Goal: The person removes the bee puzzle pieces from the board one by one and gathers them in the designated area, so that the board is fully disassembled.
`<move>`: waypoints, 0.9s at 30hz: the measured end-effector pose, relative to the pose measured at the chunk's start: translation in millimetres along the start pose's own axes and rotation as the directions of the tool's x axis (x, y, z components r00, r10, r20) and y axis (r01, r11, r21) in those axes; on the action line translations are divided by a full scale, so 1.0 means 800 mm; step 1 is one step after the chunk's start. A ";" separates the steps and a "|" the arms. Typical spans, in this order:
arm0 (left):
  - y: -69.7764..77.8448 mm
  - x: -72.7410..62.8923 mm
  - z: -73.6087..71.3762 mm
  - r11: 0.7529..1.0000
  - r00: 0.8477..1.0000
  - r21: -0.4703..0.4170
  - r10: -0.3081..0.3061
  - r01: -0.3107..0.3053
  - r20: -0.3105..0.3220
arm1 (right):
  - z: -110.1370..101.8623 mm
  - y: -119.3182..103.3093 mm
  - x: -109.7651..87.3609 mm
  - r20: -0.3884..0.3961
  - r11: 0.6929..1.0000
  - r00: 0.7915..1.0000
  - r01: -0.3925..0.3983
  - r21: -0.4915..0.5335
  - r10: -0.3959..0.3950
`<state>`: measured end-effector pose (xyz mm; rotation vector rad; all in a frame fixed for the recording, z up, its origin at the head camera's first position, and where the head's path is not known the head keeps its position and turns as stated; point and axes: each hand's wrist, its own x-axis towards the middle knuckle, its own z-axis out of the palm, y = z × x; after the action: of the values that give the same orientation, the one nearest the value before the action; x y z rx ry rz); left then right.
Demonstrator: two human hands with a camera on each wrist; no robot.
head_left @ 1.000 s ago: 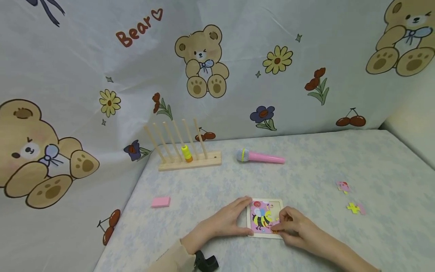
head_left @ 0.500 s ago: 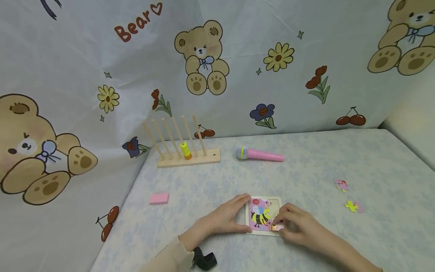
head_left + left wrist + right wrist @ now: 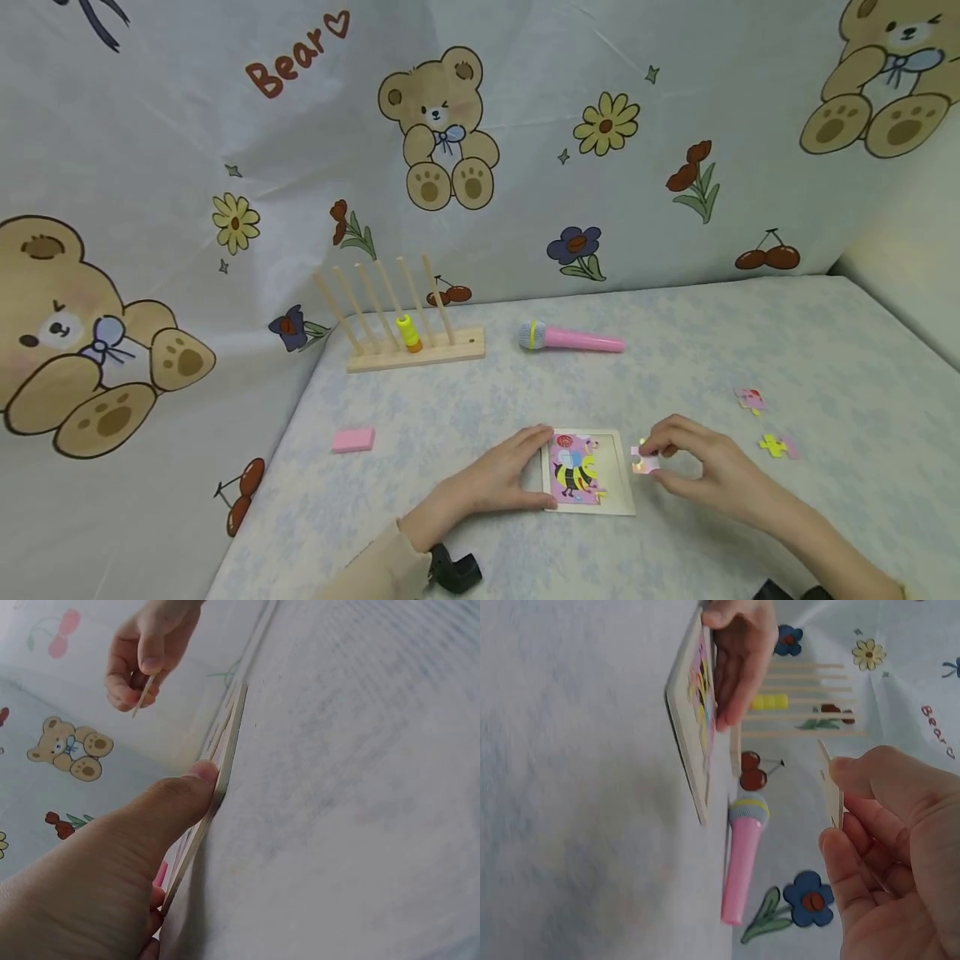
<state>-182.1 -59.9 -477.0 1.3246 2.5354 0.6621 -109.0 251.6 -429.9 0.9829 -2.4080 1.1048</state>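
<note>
My left hand (image 3: 502, 475) holds a small square jigsaw tray (image 3: 626, 479) by its left side, thumb at the near corner and fingers at the far corner. In the tray lies a bee picture (image 3: 574, 473) of joined pieces; a strip of bare wood shows along its right side. Just right of the tray, my right hand (image 3: 705, 471) pinches a pink puzzle piece (image 3: 644, 460) between thumb and fingers. The right wrist view shows that piece (image 3: 831, 791) edge-on, raised off the table. In the left wrist view my left thumb presses the tray's edge (image 3: 232, 742).
Two loose spots of puzzle pieces lie to the right, a pink piece (image 3: 752, 400) and a yellow-and-pink one (image 3: 774, 446). Behind stand a wooden peg rack (image 3: 416, 357) with yellow and orange beads and a pink toy microphone (image 3: 573, 337). A pink block (image 3: 353, 440) lies left.
My right hand has lifted a pink puzzle piece out of the tray's lower right and moved it right, past the frame. My left hand has stayed on the tray.
</note>
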 end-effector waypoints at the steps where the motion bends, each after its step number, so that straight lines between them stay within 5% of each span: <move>1: 0.000 0.000 0.001 1.000 1.000 -0.001 -0.005 0.005 0.000 | -0.010 0.001 -0.004 -0.008 0.999 1.000 -0.015 -0.031 0.014; 7: 0.000 0.000 0.002 0.999 1.000 -0.010 -0.030 0.030 0.000 | -0.069 0.021 -0.043 -0.100 0.978 0.988 -0.132 -0.160 0.117; 16: 0.001 0.001 0.000 0.999 0.999 -0.024 -0.037 0.037 0.006 | -0.101 0.046 -0.113 -0.094 0.944 0.942 -0.327 -0.052 0.321; 21: 0.001 -0.001 0.000 0.999 0.999 -0.038 -0.037 0.037 0.004 | -0.107 0.055 -0.137 -0.070 0.934 0.935 -0.353 -0.052 0.349; 27: 0.001 0.000 0.000 0.999 0.999 -0.035 -0.037 0.037 0.004 | -0.109 0.067 -0.152 -0.044 0.953 0.959 -0.282 -0.110 0.279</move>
<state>-181.4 -59.8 -476.6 1.2629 2.5270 0.6928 -59.6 398.1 -466.6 0.5972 -2.6129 1.0451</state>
